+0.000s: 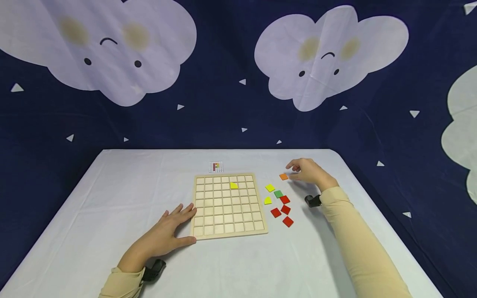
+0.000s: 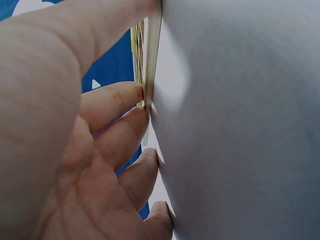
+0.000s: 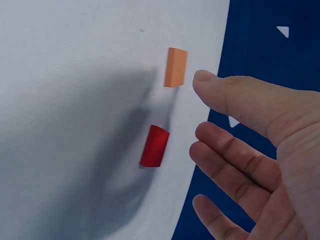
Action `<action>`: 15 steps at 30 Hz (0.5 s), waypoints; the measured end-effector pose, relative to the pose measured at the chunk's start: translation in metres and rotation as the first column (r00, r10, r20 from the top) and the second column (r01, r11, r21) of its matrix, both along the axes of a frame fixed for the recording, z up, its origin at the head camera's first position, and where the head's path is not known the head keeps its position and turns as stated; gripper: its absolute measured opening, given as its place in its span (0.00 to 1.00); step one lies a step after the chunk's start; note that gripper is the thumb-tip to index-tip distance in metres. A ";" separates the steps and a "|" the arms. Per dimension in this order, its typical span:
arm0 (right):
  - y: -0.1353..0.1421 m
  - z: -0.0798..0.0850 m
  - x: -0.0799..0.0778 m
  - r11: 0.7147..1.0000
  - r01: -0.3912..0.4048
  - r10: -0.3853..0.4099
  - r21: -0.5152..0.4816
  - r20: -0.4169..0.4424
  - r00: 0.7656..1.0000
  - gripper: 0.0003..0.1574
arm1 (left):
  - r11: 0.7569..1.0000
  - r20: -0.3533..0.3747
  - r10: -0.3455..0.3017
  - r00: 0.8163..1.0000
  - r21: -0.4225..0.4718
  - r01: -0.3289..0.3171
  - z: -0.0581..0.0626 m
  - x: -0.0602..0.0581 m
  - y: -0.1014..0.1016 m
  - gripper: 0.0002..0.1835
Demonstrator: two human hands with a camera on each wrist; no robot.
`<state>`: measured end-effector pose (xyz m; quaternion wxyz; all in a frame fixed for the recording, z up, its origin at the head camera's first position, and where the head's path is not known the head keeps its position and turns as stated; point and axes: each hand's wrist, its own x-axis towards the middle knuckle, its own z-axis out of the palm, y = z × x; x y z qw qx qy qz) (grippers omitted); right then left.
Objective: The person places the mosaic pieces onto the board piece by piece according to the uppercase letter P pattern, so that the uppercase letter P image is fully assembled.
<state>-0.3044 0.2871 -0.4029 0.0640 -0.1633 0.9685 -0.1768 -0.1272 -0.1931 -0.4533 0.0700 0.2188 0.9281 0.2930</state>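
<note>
A wooden grid board [image 1: 231, 237] lies on the white table, with one yellow tile [image 1: 234, 186] in its upper part. My left hand [image 1: 164, 232] rests at the board's left edge, fingers spread and fingertips against the wooden side [image 2: 152, 55]. To the right of the board, my right hand [image 1: 308, 170] hovers above the table with its fingers loosely bent and nothing between them. In the right wrist view, an orange tile [image 3: 176, 68] and a red tile [image 3: 155, 146] lie below its thumb and fingers. The head view shows that red tile almost entirely hidden by the hand.
Loose tiles are scattered right of the board: yellow ones [image 1: 270, 188], a green one [image 1: 278, 194] and several red ones [image 1: 288, 222]. Behind the board lies a small printed grid card [image 1: 216, 167]. A dark blue cloth with clouds [image 1: 231, 120] hangs beyond the table's far edge.
</note>
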 end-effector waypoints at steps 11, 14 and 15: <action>-0.001 -0.009 -0.005 1.000 0.011 -0.011 -0.006 0.018 1.000 0.22 | 1.000 -0.002 -0.006 1.000 0.002 0.006 -0.001 -0.001 0.000 0.48; -0.003 -0.010 -0.006 1.000 0.001 -0.001 -0.001 0.027 1.000 0.21 | 1.000 0.002 -0.006 1.000 0.003 0.006 -0.002 -0.001 0.000 0.48; -0.004 -0.011 -0.007 1.000 -0.003 0.003 0.000 0.030 1.000 0.21 | 1.000 0.003 -0.006 1.000 0.004 0.006 -0.002 -0.001 0.000 0.48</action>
